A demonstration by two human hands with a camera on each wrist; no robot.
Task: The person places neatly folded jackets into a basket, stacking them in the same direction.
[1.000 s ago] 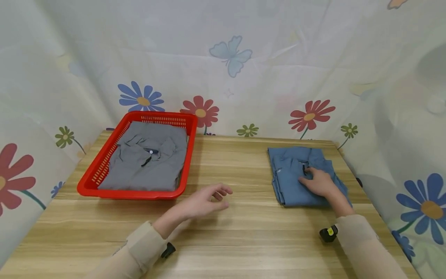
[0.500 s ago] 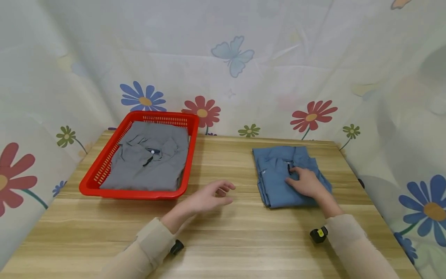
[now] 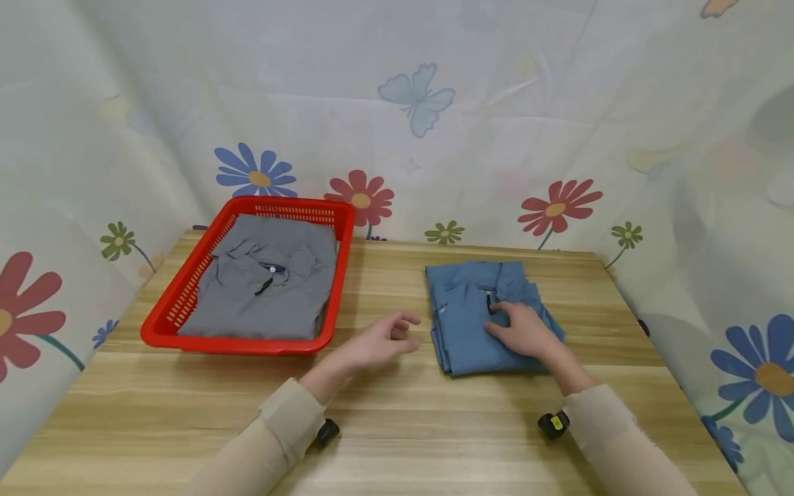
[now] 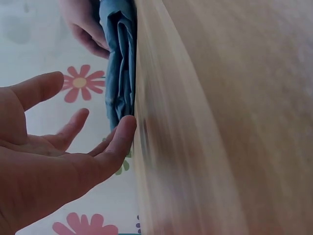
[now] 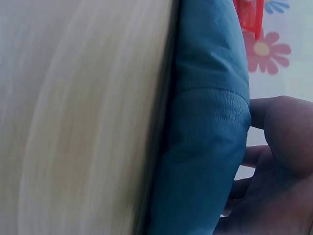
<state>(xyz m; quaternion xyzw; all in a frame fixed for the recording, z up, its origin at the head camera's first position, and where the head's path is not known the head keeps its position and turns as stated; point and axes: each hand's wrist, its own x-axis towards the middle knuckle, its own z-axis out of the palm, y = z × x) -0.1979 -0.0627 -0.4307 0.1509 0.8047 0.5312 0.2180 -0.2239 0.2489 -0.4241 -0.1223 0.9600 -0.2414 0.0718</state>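
A folded blue shirt (image 3: 471,324) with a short dark strip at its neck lies on the wooden table, right of the middle. My right hand (image 3: 521,331) rests on top of it, fingertips and thumb touching the cloth; the right wrist view shows the thick folded edge of the shirt (image 5: 210,122) beside the fingers. To the left of the shirt, my left hand (image 3: 381,341) hovers over the table with loosely bent fingers, holding nothing. In the left wrist view its fingers (image 4: 110,152) are spread near the shirt's layered edge (image 4: 120,68).
A red plastic basket (image 3: 149,337) with slotted walls stands at the left on the wooden table (image 3: 397,427). Inside it lies a folded grey shirt (image 3: 267,303). A flower-printed curtain (image 3: 496,138) closes off the back and the sides.
The blue shirt has slid left across the table under my right hand. My left hand has shifted slightly right, and the gap between it and the shirt has narrowed. The basket stays put.
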